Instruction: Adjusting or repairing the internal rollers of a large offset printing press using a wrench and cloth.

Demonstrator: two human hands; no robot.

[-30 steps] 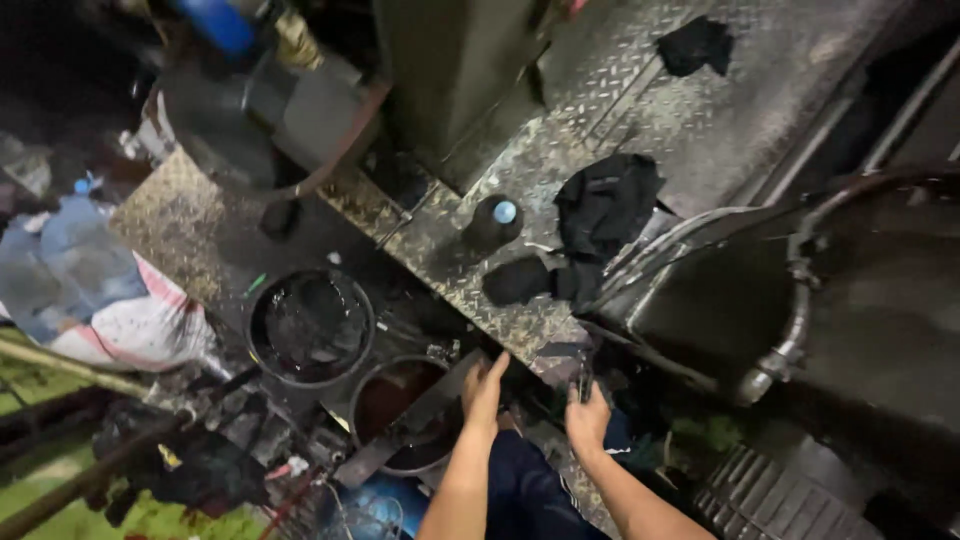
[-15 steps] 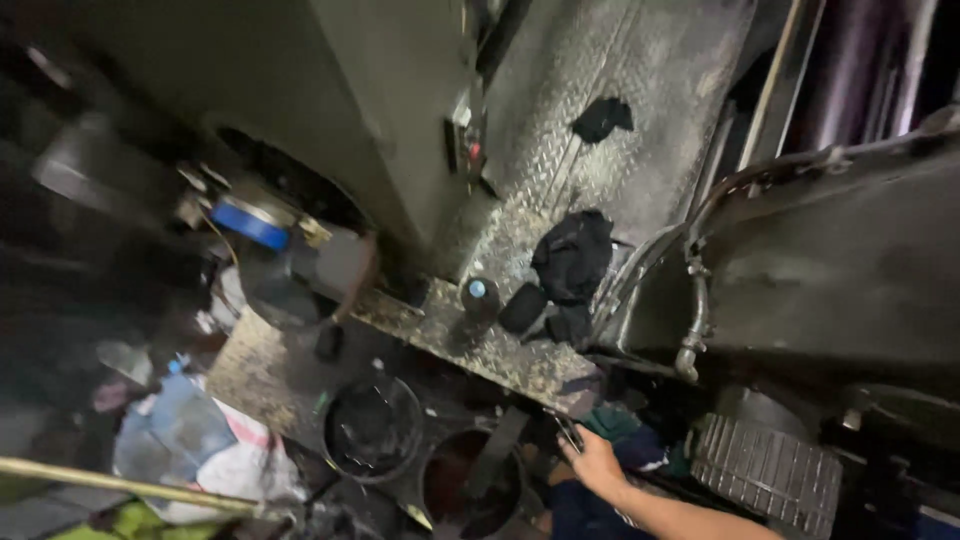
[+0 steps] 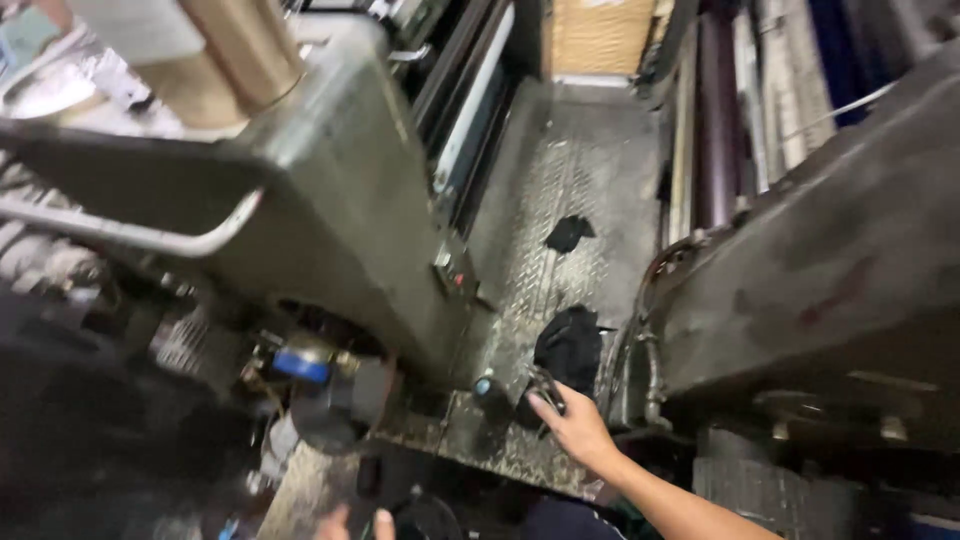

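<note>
Right hand point(image 3: 577, 425) reaching onto the tread-plate floor point(image 3: 560, 200), fingers loosely spread over a small dark tool point(image 3: 547, 388), whether gripped cannot be told. Just beyond, a black rag point(image 3: 570, 345); a second rag point(image 3: 568, 233) farther up. Beside the tool, a blue-capped bottle point(image 3: 487, 392). Left hand point(image 3: 355, 523) at the bottom edge, only fingertips showing, grip unclear.

Dim, motion-blurred — deep shadow lower left.

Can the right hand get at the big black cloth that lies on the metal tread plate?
Probably yes. The right hand is already beside the big crumpled black cloth on the metal tread plate, fingertips at its lower edge; nothing lies between them.
</note>
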